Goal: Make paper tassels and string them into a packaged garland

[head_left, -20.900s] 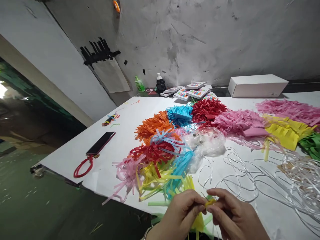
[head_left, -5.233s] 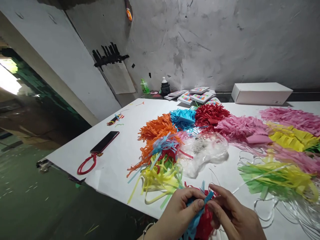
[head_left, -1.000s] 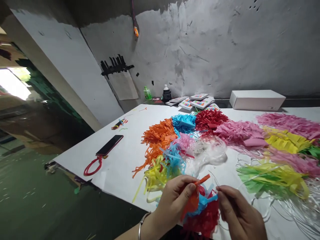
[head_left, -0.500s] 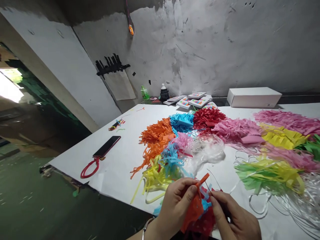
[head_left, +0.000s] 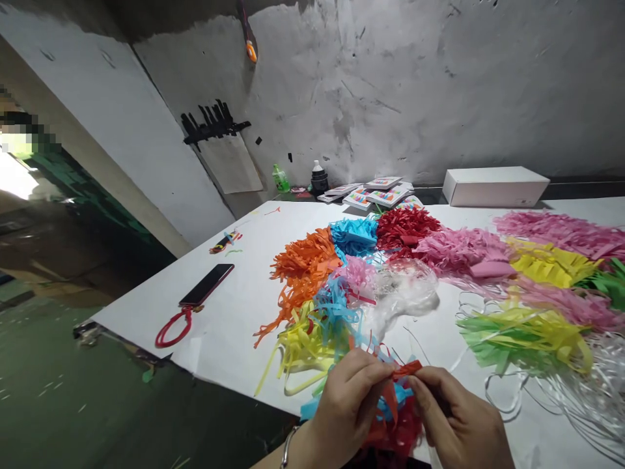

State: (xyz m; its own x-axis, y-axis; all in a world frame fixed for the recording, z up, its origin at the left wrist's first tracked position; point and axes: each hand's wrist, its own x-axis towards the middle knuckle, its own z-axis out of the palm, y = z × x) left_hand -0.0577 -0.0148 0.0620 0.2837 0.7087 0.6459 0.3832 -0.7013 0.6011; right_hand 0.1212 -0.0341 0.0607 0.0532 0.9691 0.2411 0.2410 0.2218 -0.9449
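Note:
Between my two hands, near the table's front edge, stretches an orange-red strip of tissue paper (head_left: 406, 370). My left hand (head_left: 349, 397) pinches its left end, with loose orange strands hanging below the fingers. The thumb and forefinger of my right hand (head_left: 456, 407) grip the other end. Blue tissue strips (head_left: 401, 396) and red tissue paper (head_left: 407, 426) lie just beneath the hands. A thin wire-like line (head_left: 416, 343) shows beyond the fingers; where it leads I cannot make out.
Fringed paper bundles in orange (head_left: 310, 257), blue (head_left: 354, 236), red (head_left: 407, 228) and pink (head_left: 463, 251) curve across the white table (head_left: 254, 312). A clear plastic bag (head_left: 405, 293) lies among them. A phone (head_left: 208, 284) with a red strap is left; a white box (head_left: 495, 187) stands at the back.
The orange strip has turned from upright to nearly level. My right hand has moved from a thin needle-like piece to the strip's right end, and both hands are closer together.

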